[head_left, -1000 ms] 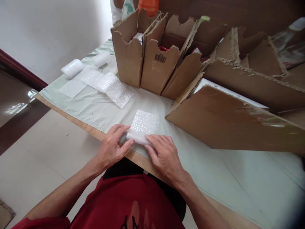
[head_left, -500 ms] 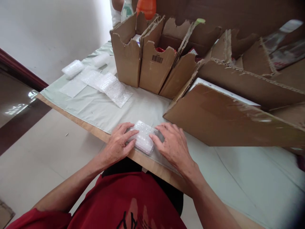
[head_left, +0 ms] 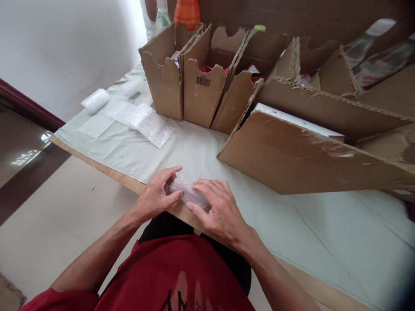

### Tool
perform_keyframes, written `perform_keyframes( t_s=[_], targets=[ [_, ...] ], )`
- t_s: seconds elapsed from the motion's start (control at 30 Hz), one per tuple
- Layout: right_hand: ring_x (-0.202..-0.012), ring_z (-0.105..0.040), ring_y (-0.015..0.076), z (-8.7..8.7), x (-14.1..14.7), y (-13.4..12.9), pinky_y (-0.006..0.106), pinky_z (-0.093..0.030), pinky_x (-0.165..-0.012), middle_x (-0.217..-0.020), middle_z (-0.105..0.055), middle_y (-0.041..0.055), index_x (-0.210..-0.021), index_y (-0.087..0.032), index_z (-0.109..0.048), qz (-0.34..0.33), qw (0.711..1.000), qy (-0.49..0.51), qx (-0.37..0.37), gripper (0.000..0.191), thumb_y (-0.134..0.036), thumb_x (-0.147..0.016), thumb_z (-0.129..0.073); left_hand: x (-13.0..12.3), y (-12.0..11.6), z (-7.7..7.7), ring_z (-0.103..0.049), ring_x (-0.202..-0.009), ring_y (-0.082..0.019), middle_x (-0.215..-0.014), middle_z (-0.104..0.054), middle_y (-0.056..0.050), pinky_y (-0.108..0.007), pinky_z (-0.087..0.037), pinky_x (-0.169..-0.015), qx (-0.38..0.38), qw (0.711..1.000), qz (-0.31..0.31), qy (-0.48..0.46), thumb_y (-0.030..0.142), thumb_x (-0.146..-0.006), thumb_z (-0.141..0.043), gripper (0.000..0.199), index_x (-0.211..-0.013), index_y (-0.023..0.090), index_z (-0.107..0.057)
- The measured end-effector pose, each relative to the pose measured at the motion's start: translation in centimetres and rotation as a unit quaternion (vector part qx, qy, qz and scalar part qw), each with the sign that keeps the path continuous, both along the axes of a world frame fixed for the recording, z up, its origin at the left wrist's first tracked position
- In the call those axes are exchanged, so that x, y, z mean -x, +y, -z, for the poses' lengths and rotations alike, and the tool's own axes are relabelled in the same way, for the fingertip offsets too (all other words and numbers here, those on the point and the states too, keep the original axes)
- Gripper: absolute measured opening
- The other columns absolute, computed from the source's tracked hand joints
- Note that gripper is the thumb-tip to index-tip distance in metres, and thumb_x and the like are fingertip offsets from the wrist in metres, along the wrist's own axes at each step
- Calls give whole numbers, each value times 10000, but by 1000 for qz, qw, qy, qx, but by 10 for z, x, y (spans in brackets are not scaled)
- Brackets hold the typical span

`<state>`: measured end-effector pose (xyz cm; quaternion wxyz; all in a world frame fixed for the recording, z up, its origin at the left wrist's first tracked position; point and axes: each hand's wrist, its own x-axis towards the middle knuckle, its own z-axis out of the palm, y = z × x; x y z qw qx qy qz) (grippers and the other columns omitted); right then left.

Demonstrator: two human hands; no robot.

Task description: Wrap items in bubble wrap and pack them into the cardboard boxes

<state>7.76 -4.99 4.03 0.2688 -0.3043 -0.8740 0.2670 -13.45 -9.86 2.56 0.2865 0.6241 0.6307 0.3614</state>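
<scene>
Pale green cloth (head_left: 197, 149) covers the table, creased at left; bare light-brown wooden edge (head_left: 97, 163) shows along the person's side, plain whitish wall (head_left: 71, 39) behind at far left, light tiled floor (head_left: 74, 207) below. Clear bubble-wrap bundle (head_left: 187, 186), compact and rolled or folded (can't tell which), sits at the near edge of the cloth, right in front of the person's dark red shirt (head_left: 162, 270). Both hands grasp it: left hand (head_left: 159, 189) pinches the left end, thumb on the near side, index finger stretched out past the far side; right hand (head_left: 218, 202) curls over the right end, fingers on top, thumb along the near side. Contents of the bundle, if any, can't be made out. Off to the left, well apart from the hands, loose flat bubble-wrap sheets (head_left: 155, 125) overlap on the cloth, with a rolled clear bubble-wrap piece (head_left: 96, 100) beside them. Beyond the hands, tall narrow brown cardboard bins (head_left: 165, 88) with torn, notched rims stand in a row, one with a black barcode (head_left: 203, 81). Wide brown cardboard box (head_left: 285, 151) adjoins at right, holding a white flat item (head_left: 296, 121). Orange bottle (head_left: 187, 15) behind the bins, cut off at top.
</scene>
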Motion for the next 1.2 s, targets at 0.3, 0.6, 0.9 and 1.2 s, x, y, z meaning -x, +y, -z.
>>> perform_keyframes(
  t_s=[0.3,0.6,0.9,1.2],
  targets=[
    [-880,-676,195,-13,-17,-2,319,-522,-777,-990,-732,16,-1056,-250,-625,171,928,216,250,169,-333,-915,-669,-33,3,-13,-574,-1271,-274,-1390,-584,-106,-419,-466,-1080,-59,939,35,-337,448,-843,-791,756,-1504,293,-459],
    [-1060,-630,210,-21,-58,-17,358,-479,-962,-1153,-702,25,-1189,-258,-655,132,937,183,268,337,-291,-854,-675,-83,-1,-14,-646,-1236,-270,-1336,-688,-102,-409,-506,-1070,71,955,107,-268,263,-944,-567,446,-1384,200,-586],
    [-988,-659,224,-60,-100,-15,363,-438,-928,-1104,-738,-2,-1176,-257,-664,55,971,-82,219,389,-230,-802,-770,-93,-2,4,-664,-1026,-256,-1243,-679,-114,-416,-535,-928,108,961,239,-83,140,-788,-522,923,-1642,261,-194],
    [-877,-691,219,-90,-114,-18,344,-532,-818,-976,-742,26,-1028,-225,-663,23,980,-175,91,196,-143,-871,-578,-111,25,-29,-640,-858,-219,-1166,-708,-59,-330,-514,-782,160,913,354,-126,137,-792,-578,981,-1651,341,-149]
  ],
)
